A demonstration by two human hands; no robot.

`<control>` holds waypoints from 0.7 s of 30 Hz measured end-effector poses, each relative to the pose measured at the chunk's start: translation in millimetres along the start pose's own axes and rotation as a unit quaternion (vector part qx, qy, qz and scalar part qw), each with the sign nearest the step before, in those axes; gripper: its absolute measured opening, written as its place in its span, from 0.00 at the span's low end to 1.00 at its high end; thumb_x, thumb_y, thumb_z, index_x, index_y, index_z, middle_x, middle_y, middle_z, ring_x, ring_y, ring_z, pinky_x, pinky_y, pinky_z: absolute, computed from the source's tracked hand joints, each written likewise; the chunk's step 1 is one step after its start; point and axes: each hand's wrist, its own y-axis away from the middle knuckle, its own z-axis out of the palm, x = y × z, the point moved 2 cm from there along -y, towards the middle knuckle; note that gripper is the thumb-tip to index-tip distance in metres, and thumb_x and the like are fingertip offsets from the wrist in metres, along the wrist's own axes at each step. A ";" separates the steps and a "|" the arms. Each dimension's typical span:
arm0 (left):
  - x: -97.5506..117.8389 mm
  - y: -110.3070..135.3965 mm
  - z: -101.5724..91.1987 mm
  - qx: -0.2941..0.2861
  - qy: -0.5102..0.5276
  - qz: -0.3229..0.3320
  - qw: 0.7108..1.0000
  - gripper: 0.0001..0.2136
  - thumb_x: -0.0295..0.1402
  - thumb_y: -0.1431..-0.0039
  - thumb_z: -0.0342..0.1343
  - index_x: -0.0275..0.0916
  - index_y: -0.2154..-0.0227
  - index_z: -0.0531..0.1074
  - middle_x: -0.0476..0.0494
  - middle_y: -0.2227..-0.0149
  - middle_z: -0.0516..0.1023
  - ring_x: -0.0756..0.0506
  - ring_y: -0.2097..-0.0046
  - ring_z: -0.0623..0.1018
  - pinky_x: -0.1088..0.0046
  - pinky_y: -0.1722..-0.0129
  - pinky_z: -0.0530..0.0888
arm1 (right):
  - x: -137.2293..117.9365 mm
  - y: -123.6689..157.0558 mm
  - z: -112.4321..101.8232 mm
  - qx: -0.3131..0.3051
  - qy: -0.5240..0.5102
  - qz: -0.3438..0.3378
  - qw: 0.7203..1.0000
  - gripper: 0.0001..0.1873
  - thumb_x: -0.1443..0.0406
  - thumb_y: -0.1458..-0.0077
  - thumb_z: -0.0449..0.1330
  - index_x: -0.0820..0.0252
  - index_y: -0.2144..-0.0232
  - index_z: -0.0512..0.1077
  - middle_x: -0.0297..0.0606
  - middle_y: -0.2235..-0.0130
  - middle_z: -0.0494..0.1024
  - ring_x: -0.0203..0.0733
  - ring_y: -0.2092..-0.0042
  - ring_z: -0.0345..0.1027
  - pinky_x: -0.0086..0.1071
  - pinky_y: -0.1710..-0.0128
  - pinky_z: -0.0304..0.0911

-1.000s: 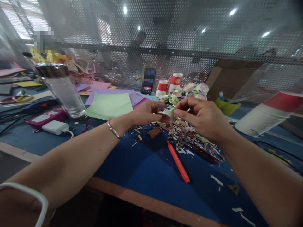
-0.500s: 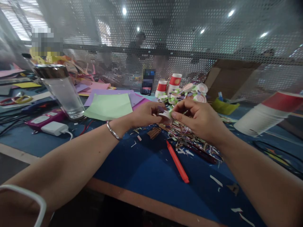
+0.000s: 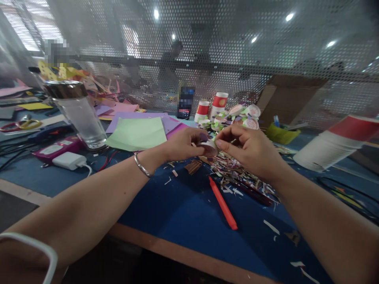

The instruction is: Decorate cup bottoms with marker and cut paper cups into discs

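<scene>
My left hand [image 3: 186, 142] grips a small round white piece [image 3: 209, 148], which looks like a cut paper-cup base with purple and green paper bits on its rim. The fingers of my right hand [image 3: 244, 146] are closed in a pinch at the right edge of this base, beside a green bit; their tips are partly hidden. Just behind my hands lies a pile of similar cup bases [image 3: 251, 124] with green and purple bits. Below them are a heap of paper scraps [image 3: 233, 167], a red marker [image 3: 222, 203] and a dark slim tool [image 3: 254, 191].
Green paper [image 3: 137, 134] and purple sheets lie left of my hands, near a glass bottle [image 3: 81, 114] and a white plug adapter [image 3: 69, 160]. A tilted stack of paper cups [image 3: 328, 146] and a yellow-green holder [image 3: 282, 134] are at right. A phone [image 3: 185, 104] stands against the perforated screen.
The cup base has tilted in my left hand, so more of its round face shows towards me. My right hand has hardly moved and stays at its edge.
</scene>
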 end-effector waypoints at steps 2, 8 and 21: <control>1.4 -0.3 1.1 -0.014 0.011 0.002 1.000 0.07 0.32 0.49 0.65 0.36 0.71 0.74 0.46 0.70 0.78 0.47 0.64 0.78 0.68 0.60 0.75 | -1.1 -0.1 -0.8 0.000 0.002 0.000 1.000 0.07 0.60 0.43 0.62 0.58 0.67 0.74 0.37 0.68 0.78 0.39 0.68 0.69 0.34 0.71 0.62; 1.8 -1.5 0.6 -0.022 -0.009 -0.002 1.000 0.07 0.33 0.48 0.64 0.35 0.70 0.74 0.45 0.69 0.78 0.47 0.64 0.78 0.68 0.61 0.75 | -0.4 -0.8 -2.2 -0.003 -0.003 -0.001 1.000 0.08 0.59 0.42 0.62 0.58 0.67 0.74 0.36 0.69 0.77 0.38 0.70 0.67 0.33 0.72 0.60; 7.1 0.9 -0.4 -0.035 0.112 -0.037 0.992 0.09 0.26 0.53 0.66 0.37 0.68 0.74 0.45 0.67 0.81 0.47 0.61 0.81 0.68 0.57 0.75 | -3.1 0.9 -19.1 0.046 -0.030 0.017 0.998 0.10 0.57 0.40 0.63 0.58 0.63 0.75 0.36 0.66 0.78 0.38 0.68 0.68 0.33 0.69 0.62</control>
